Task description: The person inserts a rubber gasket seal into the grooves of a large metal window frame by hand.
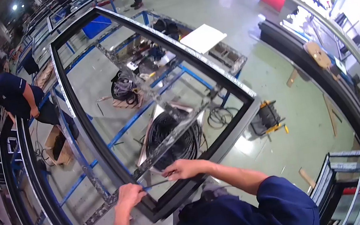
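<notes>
Navy cloth — hands, thin strip (oblong frame).

No readable text; lettering on the frame's tape too small.

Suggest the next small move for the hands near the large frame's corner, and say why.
Probably ease the right hand toward the large frame's nearest corner, guiding the thin dark strip. The strip reaches toward the left hand and appears to cross the opening rather than lie along the frame; what it is, I cannot tell.
</notes>
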The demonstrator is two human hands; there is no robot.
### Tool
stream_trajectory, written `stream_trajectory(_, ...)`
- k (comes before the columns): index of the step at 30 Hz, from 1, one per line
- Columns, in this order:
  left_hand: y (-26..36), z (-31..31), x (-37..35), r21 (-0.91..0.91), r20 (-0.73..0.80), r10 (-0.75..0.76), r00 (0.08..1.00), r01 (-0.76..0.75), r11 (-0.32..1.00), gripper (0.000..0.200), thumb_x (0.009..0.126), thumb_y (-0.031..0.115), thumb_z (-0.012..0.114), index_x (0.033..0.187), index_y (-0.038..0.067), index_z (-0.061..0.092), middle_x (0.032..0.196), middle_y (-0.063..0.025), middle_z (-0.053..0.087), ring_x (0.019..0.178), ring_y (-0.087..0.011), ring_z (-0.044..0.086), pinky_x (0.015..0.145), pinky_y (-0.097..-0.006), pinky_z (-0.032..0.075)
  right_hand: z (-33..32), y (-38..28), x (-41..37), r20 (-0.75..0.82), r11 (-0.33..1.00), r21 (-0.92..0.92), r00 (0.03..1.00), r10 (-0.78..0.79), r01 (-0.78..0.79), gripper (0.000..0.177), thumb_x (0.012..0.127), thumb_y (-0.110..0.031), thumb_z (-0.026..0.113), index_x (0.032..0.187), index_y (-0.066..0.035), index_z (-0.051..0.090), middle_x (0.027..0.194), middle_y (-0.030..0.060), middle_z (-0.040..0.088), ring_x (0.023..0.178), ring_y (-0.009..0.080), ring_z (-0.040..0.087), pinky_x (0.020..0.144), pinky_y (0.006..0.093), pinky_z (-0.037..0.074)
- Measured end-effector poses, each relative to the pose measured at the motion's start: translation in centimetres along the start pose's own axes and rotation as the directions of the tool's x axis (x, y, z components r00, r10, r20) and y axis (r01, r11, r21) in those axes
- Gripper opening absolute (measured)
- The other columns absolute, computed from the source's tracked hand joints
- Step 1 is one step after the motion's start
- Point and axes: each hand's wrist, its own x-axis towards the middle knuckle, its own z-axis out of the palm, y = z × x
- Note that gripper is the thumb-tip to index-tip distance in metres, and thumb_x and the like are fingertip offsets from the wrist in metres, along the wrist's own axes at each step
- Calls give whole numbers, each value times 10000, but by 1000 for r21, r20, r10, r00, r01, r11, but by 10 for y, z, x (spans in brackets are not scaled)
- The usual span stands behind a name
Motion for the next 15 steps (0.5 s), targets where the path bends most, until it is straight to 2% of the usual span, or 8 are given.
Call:
stream_trajectory(2,-4,6,-27,-188,-87,15,996,-31,982,246,800,292,721,832,48,716,800,-198,681,837,-404,659,723,-503,502,85,-28,0,-38,961,274,999,-27,36,363,993,-187,631,1296,13,606,1216,115,689,1111,184,635,979,345,496)
stream_trajectory(3,-1,1,-37,-320,-57,15,998,-32,947,252,824,280,706,872,34,697,837,-209,681,841,-422,646,719,-490,502,110,-31,-3,-60,953,297,998,-35,51,388,980,-219,642,1285,19,609,1179,147,700,1086,219,656,961,358,504)
stream_trajectory(5,-6,16,-62,-610,-109,-28,994,-45,791,269,853,176,708,1066,15,668,772,-134,637,659,-233,586,651,-364,481,148,-45,-11,-10,905,417,996,94,-81,429,982,-236,645,1321,19,585,1201,147,689,1131,222,640,987,357,493)
stream_trajectory(7,-21,37,-80,-762,39,-50,998,62,645,256,903,87,661,1133,-21,626,757,-39,612,661,-103,551,611,-288,463,183,-40,-16,16,902,386,979,201,-191,453,972,-227,654,1346,15,568,1214,153,683,1151,235,634,1003,349,485)
stream_trajectory(8,-24,45,-88,-827,59,-61,996,83,556,258,908,66,649,1148,-24,617,784,-39,613,672,-98,567,616,-281,478,206,-26,-20,12,851,456,957,289,-262,496,957,-239,673,1360,22,549,1241,178,666,1170,250,625,1005,362,481)
stream_trajectory(11,-26,79,-99,-975,64,-100,993,84,208,289,911,9,606,1197,-28,586,872,-59,631,722,-120,628,676,-285,524,250,-15,-23,-63,788,356,828,557,-502,534,942,-252,690,1363,39,536,1251,199,653,1182,281,615,999,377,481)
stream_trajectory(12,-25,89,-102,-994,60,-111,992,70,89,305,910,-9,590,1214,-29,575,903,-69,639,742,-133,650,704,-291,540,267,-7,-22,-111,816,366,850,516,-448,604,914,-280,719,1374,52,512,1249,224,635,1188,319,604,990,398,482)
stream_trajectory(15,-16,86,-111,-977,159,-98,982,142,-162,372,902,-51,536,1273,-30,528,991,-110,646,830,-185,689,801,-316,553,288,-11,4,51,750,296,794,606,-591,671,891,-306,738,1400,47,483,1308,240,585,1228,360,567,993,422,480)
